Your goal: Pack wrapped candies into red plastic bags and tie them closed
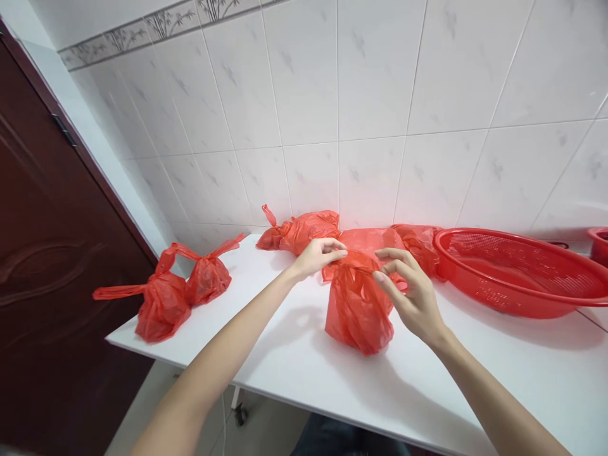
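A filled red plastic bag (357,310) stands on the white table (294,354) in front of me. My left hand (317,254) pinches the top left of the bag's gathered mouth. My right hand (412,292) is on the bag's right side, fingers curled and pinching its upper edge. Both hands grip the same bag at its opening.
Two knotted red bags (164,303) (208,273) lie at the table's left end. More red bags (304,229) lie by the tiled wall. A red plastic colander (513,271) sits at the right, with another red container (599,244) behind it. A dark wooden door (42,266) stands at the left.
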`<state>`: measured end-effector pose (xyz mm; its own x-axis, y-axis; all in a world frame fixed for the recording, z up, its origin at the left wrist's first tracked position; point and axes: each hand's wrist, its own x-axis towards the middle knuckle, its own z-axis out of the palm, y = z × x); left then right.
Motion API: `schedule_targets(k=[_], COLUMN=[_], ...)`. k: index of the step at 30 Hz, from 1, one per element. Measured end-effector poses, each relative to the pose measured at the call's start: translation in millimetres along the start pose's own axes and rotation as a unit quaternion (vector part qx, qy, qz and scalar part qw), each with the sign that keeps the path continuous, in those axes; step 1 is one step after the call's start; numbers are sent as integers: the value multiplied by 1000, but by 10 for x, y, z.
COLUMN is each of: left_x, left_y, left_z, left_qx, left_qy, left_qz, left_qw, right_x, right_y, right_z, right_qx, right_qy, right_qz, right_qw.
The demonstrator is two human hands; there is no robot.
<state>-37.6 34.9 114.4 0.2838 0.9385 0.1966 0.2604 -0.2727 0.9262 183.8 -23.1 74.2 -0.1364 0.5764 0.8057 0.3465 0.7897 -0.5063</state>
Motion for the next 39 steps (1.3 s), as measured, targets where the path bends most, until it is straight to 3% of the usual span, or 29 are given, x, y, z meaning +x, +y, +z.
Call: schedule_targets(k=[5,10,13,17,20,23,25,27,31,34,36,39], left_x=[41,41,56,-52,-254,-447,-524,-557,-557,-544,-527,-483], left_y=[-455,-644,-537,-133,241,497,561,555,459,410,413,471], left_z=[-287,-300,-273,-165,63,343,475,538,515,364,154,-331], left_qx=[8,-6,-20,-31,4,67,68,41,-19,11,53,118], left_qy=[30,46,66,100,10,-44,-45,-37,-46,12,97,255], left_qz=[-35,-26,5,131,217,283,281,234,146,163,169,164], left_qw=[999,999,998,986,976,956,956,971,988,986,979,946], right_x=[-268,-420,-353,-148,14,119,144,142,101,48,-12,-140], right_y=[-69,-50,-39,-114,-240,-370,-430,-454,-419,-358,-296,-159], right_z=[-280,-412,-433,-415,-352,-263,-215,-190,-206,-256,-307,-403], right_qx=[134,160,199,280,306,285,266,233,144,124,118,115], right_qy=[-87,-108,-90,-61,-52,-39,-35,-44,-88,-124,-135,-136], right_qz=[178,231,237,236,221,181,160,149,114,114,132,183], right_qw=[971,954,947,928,925,941,950,960,979,978,975,967])
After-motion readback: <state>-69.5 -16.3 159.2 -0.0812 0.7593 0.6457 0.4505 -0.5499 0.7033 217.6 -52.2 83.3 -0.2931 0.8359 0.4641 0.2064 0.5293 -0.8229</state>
